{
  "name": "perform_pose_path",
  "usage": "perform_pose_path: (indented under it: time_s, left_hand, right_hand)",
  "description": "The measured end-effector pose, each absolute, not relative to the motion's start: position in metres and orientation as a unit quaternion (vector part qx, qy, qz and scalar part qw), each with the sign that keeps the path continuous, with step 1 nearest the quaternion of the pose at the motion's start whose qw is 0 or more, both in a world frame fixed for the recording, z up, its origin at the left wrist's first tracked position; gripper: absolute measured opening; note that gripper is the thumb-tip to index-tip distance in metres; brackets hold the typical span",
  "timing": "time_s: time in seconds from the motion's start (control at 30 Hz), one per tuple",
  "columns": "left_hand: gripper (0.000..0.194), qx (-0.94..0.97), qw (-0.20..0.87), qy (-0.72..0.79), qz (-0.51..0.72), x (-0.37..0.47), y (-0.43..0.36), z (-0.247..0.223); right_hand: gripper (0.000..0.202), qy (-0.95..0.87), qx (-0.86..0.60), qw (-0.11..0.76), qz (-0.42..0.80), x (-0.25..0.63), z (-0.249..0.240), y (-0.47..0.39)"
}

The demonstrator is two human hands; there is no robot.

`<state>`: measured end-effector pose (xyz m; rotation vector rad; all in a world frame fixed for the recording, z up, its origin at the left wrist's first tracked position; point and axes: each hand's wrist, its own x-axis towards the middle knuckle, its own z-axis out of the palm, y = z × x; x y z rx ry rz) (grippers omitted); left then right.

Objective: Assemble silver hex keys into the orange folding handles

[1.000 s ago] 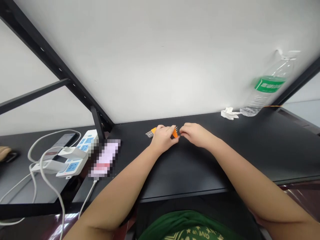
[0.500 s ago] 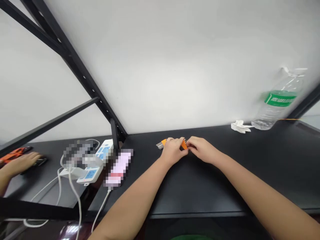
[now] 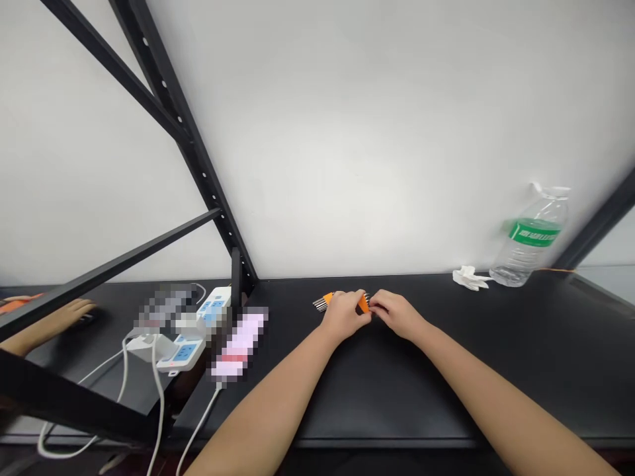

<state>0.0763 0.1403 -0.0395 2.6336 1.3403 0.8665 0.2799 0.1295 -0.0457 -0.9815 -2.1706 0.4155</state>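
Observation:
An orange holder (image 3: 364, 303) with several thin metal rods (image 3: 320, 305) lies under my hands near the back of the black tabletop. The bare rod ends stick out on its left, and short tips show at its upper right. My left hand (image 3: 346, 311) is closed over the holder's middle, hiding most of it. At the holder's right end my right hand (image 3: 394, 312) has its fingers pinched together against the orange edge. Whatever sits between those fingertips is too small and covered to make out.
To the left are a blurred phone (image 3: 241, 344) on a white cable, a power strip (image 3: 186, 354) and a black metal frame (image 3: 198, 172). Another person's hand (image 3: 72, 314) rests on a mouse at far left. A plastic bottle (image 3: 530, 241) and crumpled tissue (image 3: 470, 278) stand at back right.
The camera view has shifted and tilted, so the bottle sits lower and the frame farther right. My hands keep nearly the same grip on the holder.

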Motion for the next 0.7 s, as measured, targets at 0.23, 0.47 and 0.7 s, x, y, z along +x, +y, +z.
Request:
perform_pose_path:
  time_s: [0.23, 0.47, 0.7]
  left_hand:
    - [0.028, 0.858, 0.033, 0.429, 0.280, 0.076, 0.135, -0.041]
    - [0.026, 0.878, -0.004, 0.411, 0.246, 0.080, 0.127, -0.038]
    - [0.035, 0.881, -0.022, 0.418, 0.222, 0.078, 0.130, -0.039]
  right_hand:
    - [0.027, -0.795, -0.461, 0.366, 0.147, 0.290, -0.068, 0.143]
    - [0.030, -0.751, -0.548, 0.351, 0.111, 0.288, -0.074, 0.147]
    - [0.038, -0.668, -0.689, 0.279, 0.037, 0.280, -0.078, 0.155]
